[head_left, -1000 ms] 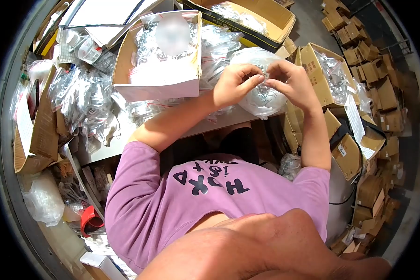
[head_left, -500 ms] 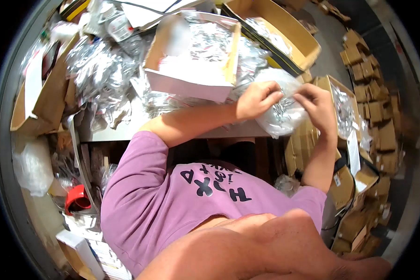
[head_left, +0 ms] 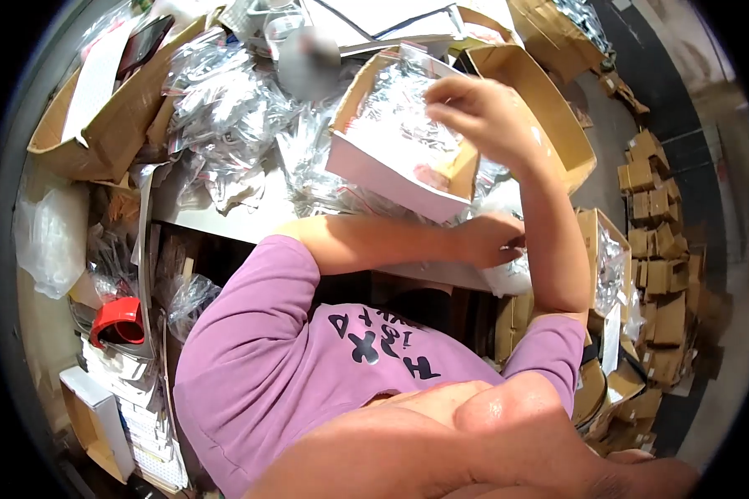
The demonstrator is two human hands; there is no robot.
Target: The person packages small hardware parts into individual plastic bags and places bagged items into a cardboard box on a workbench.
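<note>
My left hand (head_left: 491,239) is at the table's front edge, in front of a clear plastic bag (head_left: 512,278) that my right forearm partly covers. Its fingers are curled in, with small dark bits showing at the fingertips; what they hold is not clear. My right hand (head_left: 478,116) reaches over a white cardboard box (head_left: 395,179), fingers stretched and slightly apart, with nothing visible in them. Small clear zip bags (head_left: 408,100) with shiny contents lie inside this box, below the fingertips.
Piled clear bags (head_left: 225,108) cover the table left of the box. A long brown carton (head_left: 558,125) stands behind my right hand, and another carton (head_left: 612,266) of bags is at right. Stacked small cartons (head_left: 653,216) line the floor. A red object (head_left: 118,323) sits lower left.
My right hand has left the plastic bag and moved up and left over the white box. My left hand has dropped lower by the bag. The camera view has shifted, too.
</note>
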